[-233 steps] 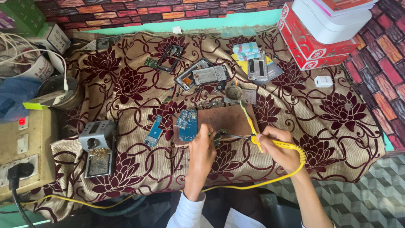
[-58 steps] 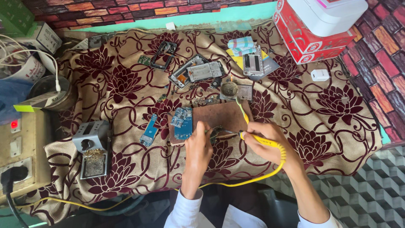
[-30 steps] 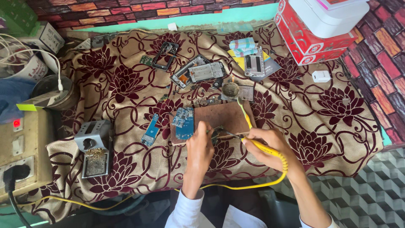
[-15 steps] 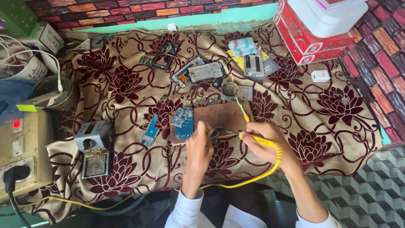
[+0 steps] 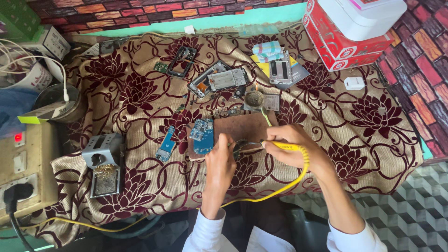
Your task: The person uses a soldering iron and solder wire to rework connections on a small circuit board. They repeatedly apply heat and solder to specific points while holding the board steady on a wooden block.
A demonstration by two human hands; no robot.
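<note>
My right hand (image 5: pixel 293 147) grips a yellow-handled soldering iron (image 5: pixel 285 146), its metal tip pointing left at a small part near the front edge of a brown wooden board (image 5: pixel 243 126). My left hand (image 5: pixel 220 163) pinches that small part against the board, fingertips right next to the iron's tip. The part itself is hidden by my fingers. A blue circuit board (image 5: pixel 202 136) lies just left of my left hand. The iron's yellow cord (image 5: pixel 298 175) loops down past my right wrist.
Opened phones (image 5: pixel 217 80), a second small blue board (image 5: pixel 165 143) and a round tin (image 5: pixel 255 99) lie on the flowered cloth (image 5: pixel 140 98). A grey iron stand (image 5: pixel 101 163) sits at left, beside a power box (image 5: pixel 21 172). Red boxes (image 5: pixel 343 44) stand at back right.
My right hand and the iron have shifted slightly left and right over the board. The cord's loop has swung. My left hand has stayed put.
</note>
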